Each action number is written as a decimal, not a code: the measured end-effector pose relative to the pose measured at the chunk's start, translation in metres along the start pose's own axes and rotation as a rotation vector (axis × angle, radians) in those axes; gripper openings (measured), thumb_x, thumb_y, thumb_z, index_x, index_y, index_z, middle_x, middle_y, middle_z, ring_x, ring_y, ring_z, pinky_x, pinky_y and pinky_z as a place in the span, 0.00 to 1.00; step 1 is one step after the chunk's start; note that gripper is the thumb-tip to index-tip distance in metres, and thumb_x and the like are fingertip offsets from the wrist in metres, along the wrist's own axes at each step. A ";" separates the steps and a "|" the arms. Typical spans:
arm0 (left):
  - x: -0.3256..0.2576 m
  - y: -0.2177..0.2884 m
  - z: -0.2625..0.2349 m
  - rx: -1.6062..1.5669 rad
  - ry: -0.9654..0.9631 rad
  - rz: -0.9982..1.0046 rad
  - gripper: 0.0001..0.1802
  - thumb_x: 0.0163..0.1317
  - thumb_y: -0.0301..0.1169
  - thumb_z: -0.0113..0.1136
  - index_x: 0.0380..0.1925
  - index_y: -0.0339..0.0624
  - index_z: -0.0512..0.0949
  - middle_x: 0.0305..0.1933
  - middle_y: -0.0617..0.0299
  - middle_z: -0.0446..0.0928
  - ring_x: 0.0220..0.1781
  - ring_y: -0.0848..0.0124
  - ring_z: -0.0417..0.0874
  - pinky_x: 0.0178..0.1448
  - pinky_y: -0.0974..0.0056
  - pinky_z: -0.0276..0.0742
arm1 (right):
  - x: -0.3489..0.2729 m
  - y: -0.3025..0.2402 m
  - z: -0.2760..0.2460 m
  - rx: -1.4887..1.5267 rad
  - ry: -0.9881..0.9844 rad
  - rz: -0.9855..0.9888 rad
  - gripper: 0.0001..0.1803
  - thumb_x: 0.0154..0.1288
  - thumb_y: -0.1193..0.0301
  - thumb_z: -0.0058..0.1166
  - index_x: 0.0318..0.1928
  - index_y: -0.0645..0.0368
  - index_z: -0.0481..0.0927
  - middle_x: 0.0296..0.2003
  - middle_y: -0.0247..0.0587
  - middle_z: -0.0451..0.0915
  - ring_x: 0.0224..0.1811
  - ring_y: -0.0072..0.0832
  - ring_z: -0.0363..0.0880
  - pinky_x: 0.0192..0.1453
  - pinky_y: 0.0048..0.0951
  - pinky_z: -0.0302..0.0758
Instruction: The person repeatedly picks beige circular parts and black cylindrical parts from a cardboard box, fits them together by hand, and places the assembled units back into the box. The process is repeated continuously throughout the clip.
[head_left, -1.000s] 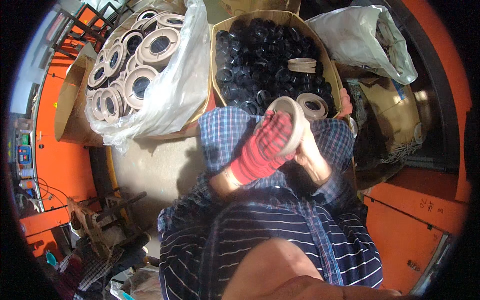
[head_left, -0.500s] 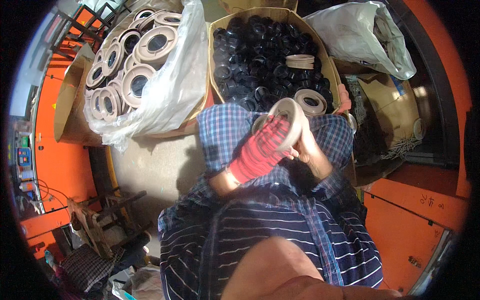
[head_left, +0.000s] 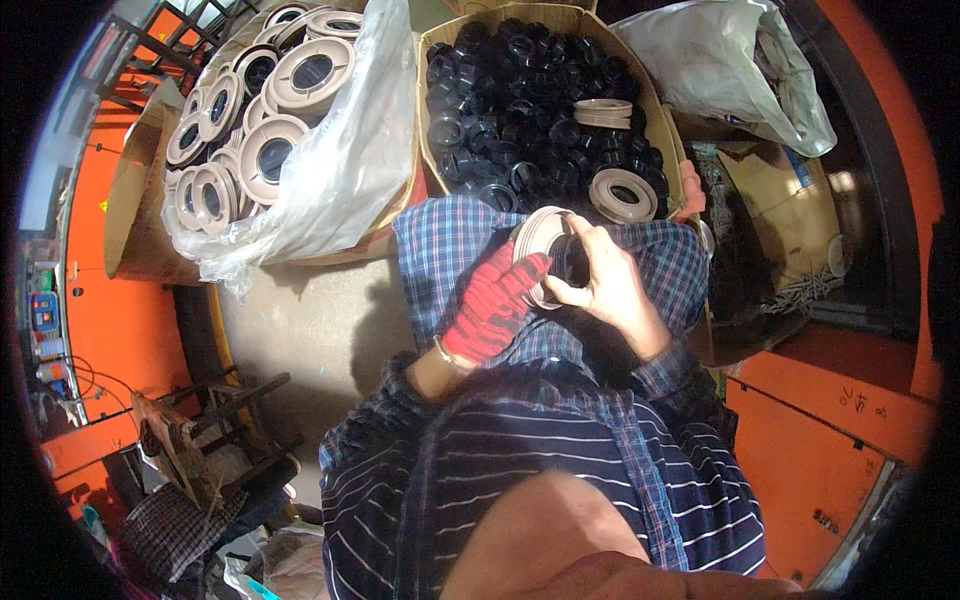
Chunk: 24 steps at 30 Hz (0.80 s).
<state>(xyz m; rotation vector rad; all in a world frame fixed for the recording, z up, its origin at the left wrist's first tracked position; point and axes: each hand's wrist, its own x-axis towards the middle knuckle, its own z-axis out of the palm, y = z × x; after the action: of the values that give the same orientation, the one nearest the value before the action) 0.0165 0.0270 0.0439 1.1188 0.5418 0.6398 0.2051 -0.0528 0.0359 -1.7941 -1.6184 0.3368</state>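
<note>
Left hand [head_left: 492, 312] (red glove) and bare right hand [head_left: 603, 288] both clamped on 1 beige ring [head_left: 535, 240] over lap; black insert [head_left: 572, 262] partly seated; box of black parts [head_left: 520, 90] at 12 o'clock

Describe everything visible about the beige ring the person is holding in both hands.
The beige ring is a round, flanged part that looks like moulded plastic, with a dark black piece seated in its centre opening. It is held tilted over the person's lap, above blue plaid cloth. The left hand, in a red knitted glove, grips its lower left edge; the bare right hand presses fingers at the dark centre. Its far side is hidden.
</note>
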 end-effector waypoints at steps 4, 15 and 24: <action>-0.004 -0.007 0.004 0.260 0.047 -0.004 0.27 0.70 0.26 0.65 0.68 0.35 0.73 0.66 0.50 0.79 0.64 0.66 0.81 0.67 0.63 0.76 | 0.001 -0.002 0.016 0.118 0.169 0.069 0.41 0.54 0.50 0.73 0.60 0.61 0.74 0.44 0.55 0.82 0.45 0.46 0.87 0.45 0.38 0.83; 0.003 -0.006 -0.010 0.244 0.053 0.104 0.34 0.68 0.40 0.70 0.69 0.37 0.71 0.61 0.50 0.81 0.60 0.64 0.83 0.64 0.60 0.79 | 0.002 0.008 0.013 0.305 0.016 0.087 0.37 0.65 0.55 0.67 0.67 0.62 0.70 0.45 0.41 0.82 0.39 0.30 0.84 0.41 0.30 0.83; -0.006 -0.029 -0.010 1.006 -0.184 0.752 0.36 0.65 0.31 0.68 0.72 0.38 0.67 0.73 0.47 0.71 0.74 0.52 0.74 0.77 0.50 0.69 | -0.019 0.009 0.031 1.514 -0.133 0.741 0.28 0.80 0.53 0.47 0.68 0.60 0.70 0.35 0.40 0.84 0.20 0.21 0.77 0.24 0.22 0.76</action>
<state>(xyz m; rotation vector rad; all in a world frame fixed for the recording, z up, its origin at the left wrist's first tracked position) 0.0116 0.0206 0.0140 2.3643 0.2465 0.9179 0.1895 -0.0615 0.0032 -0.9797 -0.2776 1.5156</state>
